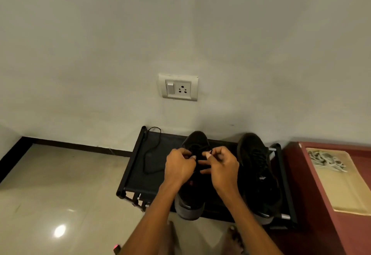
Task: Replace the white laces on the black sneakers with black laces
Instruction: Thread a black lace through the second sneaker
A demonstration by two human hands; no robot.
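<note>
Before you, a low black fabric-topped metal rack (138, 174) stands against the pale plaster wall (100, 44). On it sit two black sneakers side by side: the left black mesh sneaker (192, 194) under your hands, the right black mesh sneaker (259, 176) beside it. A loose thin black lace (149, 154) lies on the rack's left part. Above the rack, a white switch-and-socket plate (178, 87) is set in the wall. To the right of the rack stands a dark red wooden cabinet (297, 174), with a heap of white laces (325, 161) on a beige rectangular cloth mat (345, 190) on top.

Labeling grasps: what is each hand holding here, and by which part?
Both hands pinch the black lace over the left sneaker: left hand and right hand each have a fingertip grip on a strand above the eyelets. Which part of the lace cannot be told.
</note>
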